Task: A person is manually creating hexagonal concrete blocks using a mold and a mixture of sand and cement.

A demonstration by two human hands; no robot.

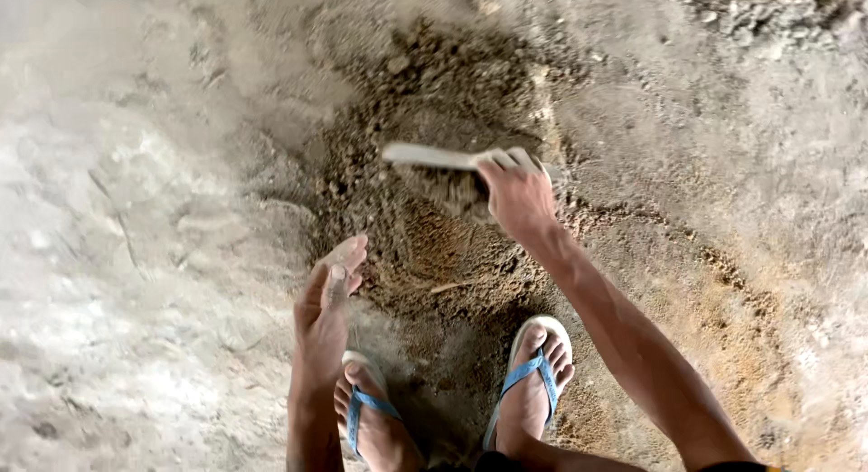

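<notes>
Our blue-strapped sandals stand on gritty floor. Our right hand grips a pale, flat-handled brush over crumbly brown soil. Our left hand hangs open, fingers extended.

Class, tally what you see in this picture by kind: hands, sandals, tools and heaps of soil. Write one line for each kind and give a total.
Hands: 2, left hand and right hand
Blue-strapped sandals: 2, left sandal and right sandal
Flat pale tool: 1
Heap of brown soil: 1
Total: 6

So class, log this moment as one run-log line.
right hand: grips brush on dirt pile | left hand: open, dusty, empty | feet: blue sandals
</notes>
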